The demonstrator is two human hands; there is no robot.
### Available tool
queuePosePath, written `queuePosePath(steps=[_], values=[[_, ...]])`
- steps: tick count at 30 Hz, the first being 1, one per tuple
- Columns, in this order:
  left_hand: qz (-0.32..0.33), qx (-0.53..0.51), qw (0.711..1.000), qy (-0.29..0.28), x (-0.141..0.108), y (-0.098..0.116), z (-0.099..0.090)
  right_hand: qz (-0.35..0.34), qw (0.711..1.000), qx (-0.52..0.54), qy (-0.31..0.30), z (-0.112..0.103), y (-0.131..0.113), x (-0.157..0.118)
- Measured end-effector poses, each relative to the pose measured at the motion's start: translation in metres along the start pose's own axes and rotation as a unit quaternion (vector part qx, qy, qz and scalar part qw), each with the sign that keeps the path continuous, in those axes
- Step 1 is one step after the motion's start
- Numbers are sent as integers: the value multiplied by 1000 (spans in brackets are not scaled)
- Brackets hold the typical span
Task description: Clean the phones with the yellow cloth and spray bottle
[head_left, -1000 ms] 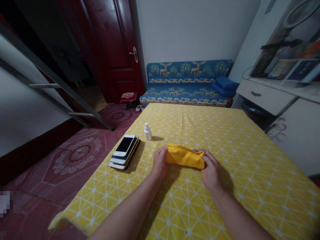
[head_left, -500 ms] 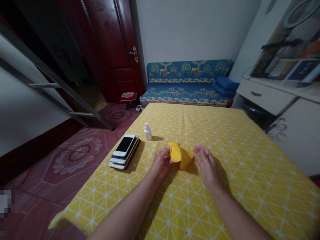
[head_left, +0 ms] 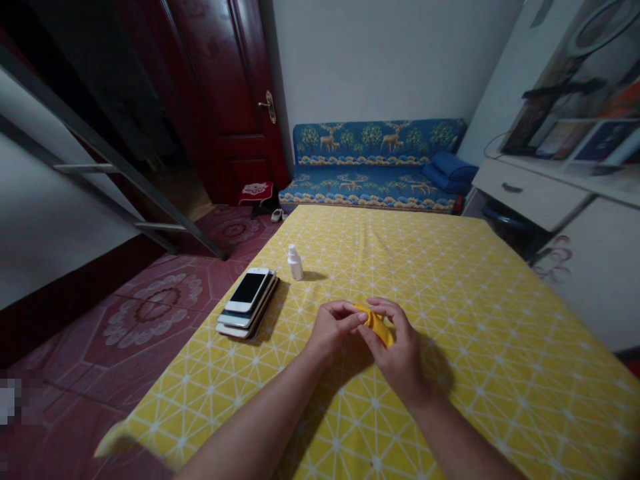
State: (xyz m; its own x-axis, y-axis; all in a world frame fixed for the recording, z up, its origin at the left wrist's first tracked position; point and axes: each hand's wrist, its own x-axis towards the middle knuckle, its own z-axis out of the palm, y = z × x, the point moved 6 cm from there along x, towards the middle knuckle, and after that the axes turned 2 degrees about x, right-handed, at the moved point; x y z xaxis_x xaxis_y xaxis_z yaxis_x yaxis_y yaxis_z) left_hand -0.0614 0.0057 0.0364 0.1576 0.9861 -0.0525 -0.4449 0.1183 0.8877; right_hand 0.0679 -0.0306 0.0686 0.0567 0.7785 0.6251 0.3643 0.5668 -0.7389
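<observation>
My hands are close together over a yellow patterned tablecloth (head_left: 425, 280), and a small yellow cloth (head_left: 376, 324) is bunched tightly between them. My left hand (head_left: 333, 328) pinches one side of it, and my right hand (head_left: 395, 343) closes over the other, hiding most of it. To the left of my hands lies a stack of smartphones (head_left: 247, 303), with a black-screened white phone on top. Beyond them stands a small white plastic bottle (head_left: 295, 263).
The tablecloth's left edge drops to a red patterned tile floor (head_left: 150, 313). A blue deer-patterned sofa (head_left: 373, 167) stands beyond the table. A dark red door (head_left: 235, 100) is at the back left, and a white drawer cabinet (head_left: 530, 190) is at the right.
The yellow cloth has been gathered into a smaller, tighter bundle. My hands have moved closer together, and my right hand has closed over the cloth.
</observation>
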Motion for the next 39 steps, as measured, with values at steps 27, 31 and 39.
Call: queuePosePath(steps=[27, 31, 39], values=[[-231, -198, 948, -91, -5, -14, 2, 416, 861, 279, -90, -1, 54, -2], [-303, -232, 913, -144, -7, -20, -1, 418, 787, 411, -191, 6, 44, -6], [-163, -148, 971, -99, 4, 0, -20, 419, 828, 331, -170, -13, 62, 5]])
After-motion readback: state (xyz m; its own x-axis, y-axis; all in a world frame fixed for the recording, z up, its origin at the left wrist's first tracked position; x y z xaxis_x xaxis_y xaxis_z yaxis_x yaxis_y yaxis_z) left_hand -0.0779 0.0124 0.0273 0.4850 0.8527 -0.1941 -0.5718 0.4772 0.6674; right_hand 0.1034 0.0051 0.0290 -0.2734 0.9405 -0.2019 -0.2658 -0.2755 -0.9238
